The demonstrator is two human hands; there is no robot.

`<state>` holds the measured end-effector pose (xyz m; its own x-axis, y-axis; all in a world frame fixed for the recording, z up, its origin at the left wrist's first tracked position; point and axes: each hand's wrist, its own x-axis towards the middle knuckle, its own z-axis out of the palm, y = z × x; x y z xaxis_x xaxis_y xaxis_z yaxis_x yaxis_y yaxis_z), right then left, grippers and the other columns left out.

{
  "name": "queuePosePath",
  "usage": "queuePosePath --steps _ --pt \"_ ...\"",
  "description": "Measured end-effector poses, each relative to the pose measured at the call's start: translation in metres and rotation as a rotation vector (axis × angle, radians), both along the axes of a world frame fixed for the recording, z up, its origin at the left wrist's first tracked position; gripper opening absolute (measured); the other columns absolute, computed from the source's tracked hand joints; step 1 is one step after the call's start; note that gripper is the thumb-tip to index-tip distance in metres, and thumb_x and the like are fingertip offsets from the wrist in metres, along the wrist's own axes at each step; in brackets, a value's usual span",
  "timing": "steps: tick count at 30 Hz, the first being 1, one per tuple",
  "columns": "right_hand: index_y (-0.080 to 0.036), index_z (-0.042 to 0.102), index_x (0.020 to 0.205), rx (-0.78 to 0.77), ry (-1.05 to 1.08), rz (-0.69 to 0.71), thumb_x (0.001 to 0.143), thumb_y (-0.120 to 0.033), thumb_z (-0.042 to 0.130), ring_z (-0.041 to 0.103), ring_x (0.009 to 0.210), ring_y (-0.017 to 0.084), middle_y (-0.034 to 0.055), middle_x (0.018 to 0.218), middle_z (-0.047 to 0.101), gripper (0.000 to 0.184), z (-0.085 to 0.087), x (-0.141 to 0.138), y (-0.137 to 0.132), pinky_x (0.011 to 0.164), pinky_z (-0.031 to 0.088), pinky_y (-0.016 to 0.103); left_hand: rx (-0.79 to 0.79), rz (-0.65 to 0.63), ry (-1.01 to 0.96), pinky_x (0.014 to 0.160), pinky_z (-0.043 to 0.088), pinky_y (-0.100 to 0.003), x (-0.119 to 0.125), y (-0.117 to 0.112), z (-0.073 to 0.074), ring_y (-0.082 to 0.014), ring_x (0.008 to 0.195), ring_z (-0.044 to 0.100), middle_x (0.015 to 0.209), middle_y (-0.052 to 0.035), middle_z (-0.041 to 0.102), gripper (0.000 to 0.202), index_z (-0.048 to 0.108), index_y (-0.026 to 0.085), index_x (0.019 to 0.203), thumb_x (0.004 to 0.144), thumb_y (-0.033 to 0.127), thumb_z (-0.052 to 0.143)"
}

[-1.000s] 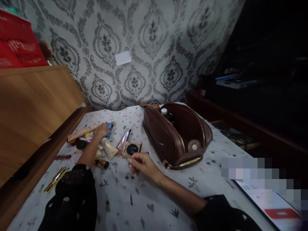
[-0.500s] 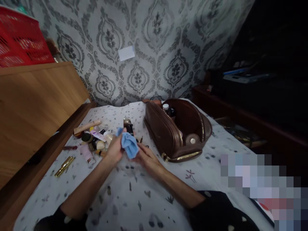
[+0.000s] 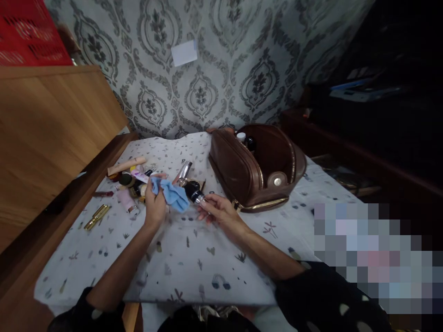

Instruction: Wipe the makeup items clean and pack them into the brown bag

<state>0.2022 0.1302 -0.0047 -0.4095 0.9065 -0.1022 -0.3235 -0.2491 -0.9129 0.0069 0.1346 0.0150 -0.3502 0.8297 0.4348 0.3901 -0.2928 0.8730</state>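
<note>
My left hand point(image 3: 155, 208) is closed on a crumpled light blue cloth point(image 3: 176, 195), which hangs out to the right of the fingers. Between the fingertips of my right hand point(image 3: 224, 214) is the clear end of a small cosmetic bottle point(image 3: 198, 197) with a black part, tilted toward the cloth. Just beyond it lie a silver-capped tube point(image 3: 183, 170) and some dark small items, partly covered. The open brown toiletry bag point(image 3: 230, 163) stands right of my hands, with a white-capped bottle point(image 3: 241, 137) and a dark bottle inside.
Several cosmetics lie in a pile on the left, among them a pink tube point(image 3: 126, 202) and a beige tube point(image 3: 126, 166). Gold tubes point(image 3: 97, 216) lie nearer me. A wooden panel point(image 3: 55, 133) bounds the left, patterned wallpaper point(image 3: 200, 97) the back.
My hands have moved apart. The cloth has gone left with my left hand, and the bottle now shows in my right fingers. The camera view has tilted downward.
</note>
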Motion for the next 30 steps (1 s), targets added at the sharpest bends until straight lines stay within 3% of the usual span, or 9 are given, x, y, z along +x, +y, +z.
queuePosePath --steps 2,5,7,12,17,22,26,30 --pt "-0.017 0.061 0.086 0.027 -0.041 0.015 0.07 -0.046 0.076 0.063 0.055 0.013 0.0008 0.072 0.066 0.036 -0.001 -0.001 0.0 0.044 0.042 0.021 0.158 -0.064 0.214 0.088 0.049 -0.033 0.01 -0.009 -0.001 -0.0187 0.093 0.06 0.104 -0.0055 0.062 0.029 0.055 0.023 0.118 0.093 0.037 0.05" --pt "-0.018 0.064 0.082 0.153 -0.128 0.016 0.066 -0.034 0.076 0.06 0.055 0.014 -0.0012 0.066 0.066 0.026 -0.007 -0.001 0.0 0.048 0.045 0.023 0.307 -0.397 0.64 0.092 0.047 -0.041 0.027 -0.019 -0.009 -0.0247 0.102 0.06 0.11 -0.0109 0.063 0.036 0.053 0.022 0.128 0.095 0.035 0.046" --pt "-0.017 0.067 0.081 0.222 -0.191 0.006 0.063 -0.031 0.076 0.059 0.054 0.014 -0.002 0.063 0.066 0.025 -0.012 0.0 0.001 0.049 0.046 0.024 0.309 -0.51 0.823 0.09 0.046 -0.043 0.031 -0.02 -0.017 -0.0276 0.098 0.06 0.104 -0.0137 0.065 0.039 0.056 0.018 0.128 0.095 0.034 0.042" --pt "-0.016 0.067 0.086 0.17 -0.284 0.056 0.073 -0.039 0.07 0.058 0.044 0.014 -0.0026 0.049 0.062 0.026 -0.017 0.0 0.004 0.043 0.045 0.024 0.142 -0.39 0.814 0.092 0.046 -0.038 0.011 -0.008 -0.025 -0.0247 0.1 0.062 0.105 -0.0114 0.068 0.033 0.06 0.017 0.12 0.094 0.027 0.042" --pt "-0.013 0.067 0.095 0.195 -0.266 0.034 0.074 -0.047 0.073 0.063 0.047 0.014 0.0007 0.061 0.068 0.04 -0.019 0.001 0.006 0.041 0.046 0.023 -0.08 -0.198 0.831 0.092 0.047 -0.037 -0.012 -0.003 -0.014 -0.0251 0.104 0.058 0.109 -0.0105 0.061 0.03 0.062 0.018 0.118 0.093 0.029 0.048" --pt "-0.012 0.067 0.104 0.202 -0.301 0.014 0.073 -0.051 0.074 0.057 0.043 0.011 0.0007 0.06 0.066 0.05 -0.023 0.002 0.009 0.038 0.042 0.022 -0.263 -0.044 0.831 0.088 0.048 -0.036 -0.025 -0.001 -0.009 -0.0264 0.1 0.061 0.108 -0.0085 0.06 0.041 0.053 0.023 0.131 0.09 0.028 0.056" --pt "-0.012 0.067 0.104 0.214 -0.307 -0.014 0.075 -0.058 0.07 0.06 0.048 0.012 0.0022 0.065 0.065 0.054 -0.02 0.003 0.008 0.041 0.044 0.022 -0.228 0.018 0.718 0.085 0.048 -0.035 -0.03 0.002 -0.006 -0.0239 0.094 0.06 0.104 -0.0071 0.063 0.029 0.055 0.022 0.117 0.088 0.022 0.058" --pt "-0.014 0.067 0.101 0.262 -0.288 -0.028 0.08 -0.058 0.064 0.06 0.053 0.013 0.0025 0.067 0.064 0.049 -0.016 0.004 0.007 0.046 0.047 0.024 -0.035 0.011 0.598 0.086 0.048 -0.034 -0.022 -0.005 0.003 -0.021 0.091 0.058 0.094 -0.0043 0.062 0.01 0.059 0.021 0.1 0.092 0.024 0.053"
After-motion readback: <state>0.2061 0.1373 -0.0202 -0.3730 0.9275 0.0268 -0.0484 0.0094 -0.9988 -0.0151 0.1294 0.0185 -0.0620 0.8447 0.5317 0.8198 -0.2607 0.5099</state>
